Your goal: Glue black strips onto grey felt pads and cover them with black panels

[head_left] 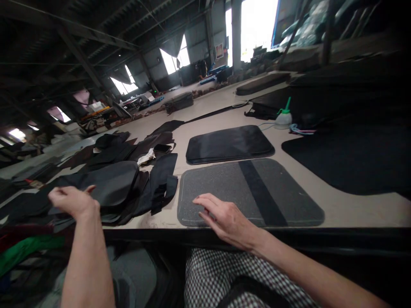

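Observation:
My left hand (73, 202) is over the near-left stack of black panels (112, 186). Its fingers curl down out of sight and its thumb sticks out to the right; anything in them is hidden. My right hand (223, 218) hovers over or lightly touches a grey, round-cornered panel (215, 184), with a gap between thumb and fingers and nothing in it. A dark strip (260, 192) lies across that panel. Just behind it rests a pile of smooth black panels (229, 143) with rounded corners.
A squeeze bottle with a green nozzle (284, 116) stands at the right beside coiled cords (302, 129). A large black sheet (349, 158) covers the table's right side. Black offcuts (163, 184), a phone (162, 148) and crumpled white paper (147, 157) lie left of centre.

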Available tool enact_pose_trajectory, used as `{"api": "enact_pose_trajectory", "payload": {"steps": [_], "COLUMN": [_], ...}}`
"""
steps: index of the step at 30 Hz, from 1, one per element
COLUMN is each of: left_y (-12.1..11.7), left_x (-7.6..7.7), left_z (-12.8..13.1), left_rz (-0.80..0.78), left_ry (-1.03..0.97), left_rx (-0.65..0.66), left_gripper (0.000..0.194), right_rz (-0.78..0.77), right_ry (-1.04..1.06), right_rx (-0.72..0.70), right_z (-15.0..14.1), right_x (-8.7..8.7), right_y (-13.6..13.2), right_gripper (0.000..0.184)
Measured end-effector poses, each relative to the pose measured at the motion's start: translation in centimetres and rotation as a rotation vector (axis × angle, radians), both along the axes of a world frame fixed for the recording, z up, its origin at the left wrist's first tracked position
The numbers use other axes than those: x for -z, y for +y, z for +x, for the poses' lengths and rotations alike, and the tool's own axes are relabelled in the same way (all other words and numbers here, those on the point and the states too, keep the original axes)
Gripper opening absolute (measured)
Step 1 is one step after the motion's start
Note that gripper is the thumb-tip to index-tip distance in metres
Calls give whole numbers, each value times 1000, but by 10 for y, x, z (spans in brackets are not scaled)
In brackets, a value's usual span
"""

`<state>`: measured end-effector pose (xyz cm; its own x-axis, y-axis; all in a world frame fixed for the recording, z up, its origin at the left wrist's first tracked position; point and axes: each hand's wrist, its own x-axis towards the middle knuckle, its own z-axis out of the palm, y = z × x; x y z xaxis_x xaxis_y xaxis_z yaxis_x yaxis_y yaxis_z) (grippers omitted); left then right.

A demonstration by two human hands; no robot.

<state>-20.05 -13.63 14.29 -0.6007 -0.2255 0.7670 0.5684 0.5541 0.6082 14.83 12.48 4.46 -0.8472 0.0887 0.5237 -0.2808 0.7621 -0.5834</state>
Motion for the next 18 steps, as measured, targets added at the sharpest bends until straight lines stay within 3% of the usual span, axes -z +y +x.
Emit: {"api": "enact_pose_trajectory", "payload": {"steps": [4,8,10,12,15,18], "left_y": [-22,-27,-23,-15,8,34], "left_x": [-2,3,1,0,5,19], "left_z": [-11,13,46,96,186,256], "left_rz": [-2,-70,-69,-128,-366,-299], "left_ry": [-75,-89,-51,-77,-321,-567], "left_rx": [-109,-124,-114,-16,327,701], "left_gripper": [16,15,25,33,35,32], "right_rz": [-15,-36,-48,-51,-37,-94], "right_ry": [-16,-33,1,63,159,166], "right_rx": [23,6,-3,1,-18,-146], "right_z": [5,6,7,9,16,27], "right_x": [10,15,11,2,-17,-29], "right_y": [7,11,11,8,-3,-18], "right_gripper": [35,33,32,34,45,69]}}
